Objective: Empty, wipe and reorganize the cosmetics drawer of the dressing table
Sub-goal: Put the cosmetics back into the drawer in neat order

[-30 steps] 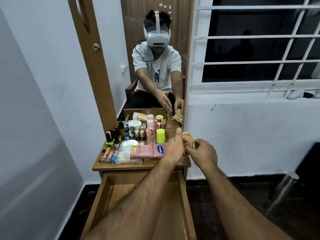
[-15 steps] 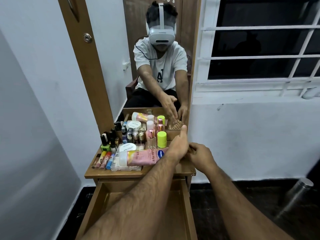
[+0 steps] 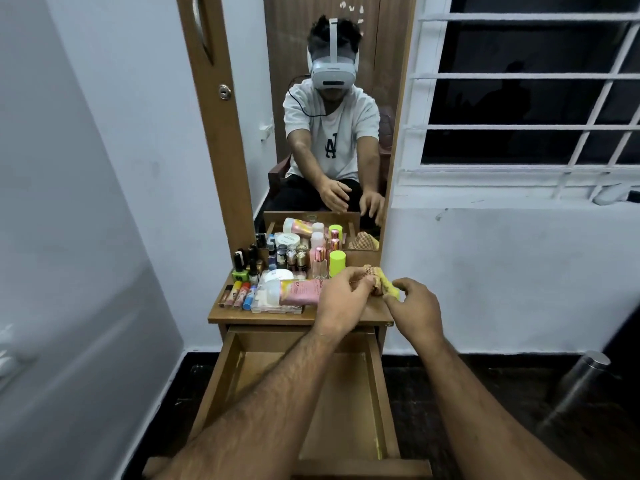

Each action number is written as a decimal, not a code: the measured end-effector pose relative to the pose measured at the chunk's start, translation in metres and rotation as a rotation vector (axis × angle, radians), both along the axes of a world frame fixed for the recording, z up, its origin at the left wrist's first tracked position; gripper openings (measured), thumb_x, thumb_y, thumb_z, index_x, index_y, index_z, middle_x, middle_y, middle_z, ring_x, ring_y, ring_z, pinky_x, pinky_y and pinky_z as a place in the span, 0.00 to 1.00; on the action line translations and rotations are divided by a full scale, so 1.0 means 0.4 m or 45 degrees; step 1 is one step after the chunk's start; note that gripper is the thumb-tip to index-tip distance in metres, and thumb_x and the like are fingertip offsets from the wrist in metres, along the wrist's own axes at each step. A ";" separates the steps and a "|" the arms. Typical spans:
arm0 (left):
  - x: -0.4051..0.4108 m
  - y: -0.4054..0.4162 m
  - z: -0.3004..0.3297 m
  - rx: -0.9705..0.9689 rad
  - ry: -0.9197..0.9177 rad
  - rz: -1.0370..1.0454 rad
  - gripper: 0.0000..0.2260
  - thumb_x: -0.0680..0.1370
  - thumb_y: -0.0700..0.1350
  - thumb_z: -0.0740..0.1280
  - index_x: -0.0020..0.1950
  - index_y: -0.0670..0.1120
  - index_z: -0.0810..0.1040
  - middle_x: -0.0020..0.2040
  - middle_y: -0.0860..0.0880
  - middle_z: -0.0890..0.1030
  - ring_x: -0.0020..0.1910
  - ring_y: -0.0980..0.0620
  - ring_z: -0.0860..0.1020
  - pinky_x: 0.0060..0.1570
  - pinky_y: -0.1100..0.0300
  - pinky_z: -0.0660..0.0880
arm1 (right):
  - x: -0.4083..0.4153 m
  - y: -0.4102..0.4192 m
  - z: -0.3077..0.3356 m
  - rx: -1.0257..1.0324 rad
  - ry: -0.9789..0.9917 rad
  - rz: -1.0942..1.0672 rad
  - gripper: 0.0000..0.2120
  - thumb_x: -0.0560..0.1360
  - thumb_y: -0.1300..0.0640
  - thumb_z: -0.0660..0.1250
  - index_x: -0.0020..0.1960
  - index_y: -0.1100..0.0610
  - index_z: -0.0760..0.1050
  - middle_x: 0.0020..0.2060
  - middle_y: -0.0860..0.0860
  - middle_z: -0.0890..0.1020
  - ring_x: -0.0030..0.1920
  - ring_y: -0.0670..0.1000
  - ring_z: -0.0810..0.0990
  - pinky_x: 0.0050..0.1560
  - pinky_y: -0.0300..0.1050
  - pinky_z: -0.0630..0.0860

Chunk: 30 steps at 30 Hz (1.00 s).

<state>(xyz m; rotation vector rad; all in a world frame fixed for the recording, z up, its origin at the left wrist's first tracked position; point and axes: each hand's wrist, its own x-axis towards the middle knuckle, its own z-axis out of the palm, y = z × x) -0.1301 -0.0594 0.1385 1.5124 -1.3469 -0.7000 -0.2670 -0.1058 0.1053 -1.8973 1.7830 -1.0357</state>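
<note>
Since a moment ago the cloth (image 3: 382, 284) has reappeared between both hands: left hand (image 3: 341, 299) and right hand (image 3: 417, 308) each pinch it above the worktop's (image 3: 263, 317) right end; the drawer (image 3: 375, 393) gapes empty nearby.

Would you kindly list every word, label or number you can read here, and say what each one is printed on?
"A" with an overlapping letter, mirrored: chest of the white T-shirt in the mirror reflection.
Dark lettering on the pink tube lying on the dressing table: too blurred to read.
Labels on the round white jar, the lip balm sticks and the small bottles: too small to read.
</note>
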 end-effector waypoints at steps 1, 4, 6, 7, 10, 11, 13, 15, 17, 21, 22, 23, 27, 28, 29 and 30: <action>0.017 0.029 0.001 -0.017 -0.027 0.022 0.14 0.80 0.50 0.65 0.64 0.47 0.78 0.55 0.54 0.80 0.56 0.56 0.77 0.58 0.59 0.75 | 0.008 0.023 0.005 -0.022 0.012 0.014 0.15 0.76 0.54 0.71 0.61 0.57 0.80 0.55 0.54 0.83 0.53 0.54 0.80 0.47 0.43 0.73; 0.080 0.114 -0.004 -0.039 -0.100 0.103 0.12 0.80 0.49 0.66 0.61 0.49 0.81 0.56 0.54 0.81 0.56 0.57 0.77 0.59 0.57 0.75 | 0.051 0.095 0.021 -0.047 -0.004 0.081 0.13 0.75 0.54 0.70 0.58 0.56 0.82 0.53 0.53 0.84 0.51 0.52 0.80 0.48 0.44 0.77; 0.126 0.175 -0.009 -0.034 -0.132 0.138 0.11 0.79 0.51 0.66 0.60 0.51 0.81 0.58 0.55 0.81 0.57 0.57 0.77 0.60 0.55 0.75 | 0.090 0.152 0.033 -0.047 -0.032 0.145 0.13 0.75 0.55 0.70 0.58 0.56 0.82 0.53 0.51 0.85 0.51 0.52 0.81 0.50 0.45 0.77; 0.148 0.209 -0.010 -0.018 -0.131 0.161 0.11 0.79 0.51 0.67 0.60 0.51 0.80 0.59 0.55 0.81 0.57 0.56 0.77 0.59 0.57 0.75 | 0.112 0.182 0.037 -0.050 -0.036 0.181 0.13 0.74 0.55 0.71 0.58 0.57 0.82 0.52 0.51 0.85 0.52 0.52 0.81 0.51 0.45 0.77; 0.216 0.294 -0.017 0.030 -0.126 0.233 0.10 0.79 0.50 0.67 0.59 0.50 0.81 0.55 0.53 0.82 0.53 0.55 0.78 0.51 0.62 0.73 | 0.177 0.256 0.032 -0.022 -0.015 0.303 0.12 0.73 0.54 0.72 0.55 0.55 0.83 0.50 0.50 0.85 0.52 0.52 0.81 0.53 0.47 0.78; 0.239 0.318 -0.021 0.043 -0.131 0.259 0.10 0.79 0.50 0.67 0.59 0.50 0.81 0.54 0.53 0.82 0.52 0.55 0.78 0.50 0.62 0.72 | 0.200 0.278 0.030 0.005 0.000 0.341 0.12 0.73 0.53 0.72 0.55 0.55 0.83 0.50 0.49 0.84 0.51 0.51 0.81 0.53 0.47 0.78; 0.282 0.361 -0.032 0.053 -0.126 0.296 0.12 0.79 0.50 0.67 0.61 0.48 0.80 0.54 0.53 0.82 0.53 0.55 0.78 0.52 0.62 0.73 | 0.242 0.322 0.025 0.058 0.031 0.399 0.13 0.74 0.51 0.72 0.56 0.53 0.82 0.52 0.48 0.84 0.51 0.49 0.81 0.55 0.46 0.78; 0.322 0.392 -0.041 0.063 -0.109 0.333 0.13 0.79 0.48 0.67 0.63 0.47 0.80 0.54 0.53 0.80 0.52 0.55 0.76 0.52 0.63 0.72 | 0.282 0.353 0.023 0.094 0.046 0.430 0.14 0.74 0.51 0.72 0.58 0.53 0.81 0.54 0.47 0.83 0.52 0.47 0.80 0.57 0.46 0.78; 0.364 0.410 -0.046 0.061 -0.108 0.376 0.13 0.79 0.47 0.68 0.64 0.47 0.79 0.55 0.52 0.81 0.52 0.56 0.76 0.51 0.63 0.71 | 0.322 0.372 0.027 0.119 0.048 0.456 0.15 0.74 0.50 0.72 0.60 0.52 0.81 0.56 0.47 0.83 0.53 0.47 0.80 0.58 0.48 0.78; 0.444 0.400 -0.047 0.051 -0.089 0.451 0.14 0.78 0.46 0.69 0.63 0.46 0.79 0.57 0.50 0.81 0.54 0.54 0.78 0.54 0.62 0.73 | 0.393 0.363 0.057 0.126 0.077 0.478 0.14 0.74 0.51 0.72 0.59 0.52 0.80 0.54 0.48 0.84 0.52 0.47 0.80 0.57 0.47 0.79; 0.464 0.388 -0.042 0.048 -0.081 0.473 0.14 0.78 0.46 0.69 0.63 0.46 0.78 0.58 0.50 0.81 0.54 0.54 0.78 0.54 0.62 0.74 | 0.411 0.349 0.070 0.121 0.083 0.480 0.15 0.75 0.52 0.72 0.60 0.53 0.80 0.54 0.48 0.84 0.52 0.47 0.80 0.57 0.47 0.79; 0.482 0.374 -0.037 0.042 -0.076 0.489 0.14 0.78 0.46 0.69 0.64 0.46 0.78 0.58 0.49 0.81 0.53 0.54 0.77 0.54 0.61 0.74 | 0.427 0.335 0.085 0.114 0.082 0.476 0.16 0.75 0.53 0.72 0.61 0.54 0.80 0.54 0.49 0.84 0.52 0.47 0.80 0.57 0.46 0.79; 0.539 0.296 -0.009 0.023 -0.077 0.531 0.16 0.79 0.45 0.69 0.66 0.45 0.77 0.61 0.48 0.81 0.56 0.52 0.77 0.53 0.62 0.73 | 0.483 0.244 0.147 0.063 0.093 0.426 0.16 0.76 0.57 0.71 0.63 0.56 0.78 0.54 0.51 0.83 0.48 0.46 0.78 0.47 0.39 0.75; 0.551 0.272 -0.002 0.022 -0.079 0.540 0.16 0.79 0.44 0.69 0.66 0.45 0.76 0.61 0.48 0.80 0.57 0.52 0.78 0.52 0.63 0.73 | 0.497 0.217 0.161 0.059 0.102 0.407 0.15 0.76 0.57 0.71 0.62 0.55 0.79 0.53 0.50 0.83 0.48 0.46 0.78 0.46 0.39 0.75; 0.561 0.248 0.003 0.018 -0.085 0.549 0.16 0.79 0.44 0.69 0.67 0.45 0.76 0.61 0.48 0.80 0.57 0.52 0.78 0.50 0.65 0.73 | 0.508 0.190 0.173 0.052 0.116 0.384 0.14 0.75 0.57 0.71 0.61 0.54 0.79 0.52 0.50 0.84 0.48 0.47 0.79 0.47 0.42 0.76; 0.573 0.217 0.007 0.015 -0.094 0.555 0.16 0.79 0.43 0.69 0.67 0.45 0.76 0.61 0.48 0.80 0.55 0.53 0.77 0.47 0.68 0.73 | 0.521 0.157 0.182 0.044 0.130 0.351 0.12 0.75 0.57 0.71 0.59 0.53 0.80 0.51 0.49 0.84 0.49 0.48 0.80 0.48 0.44 0.78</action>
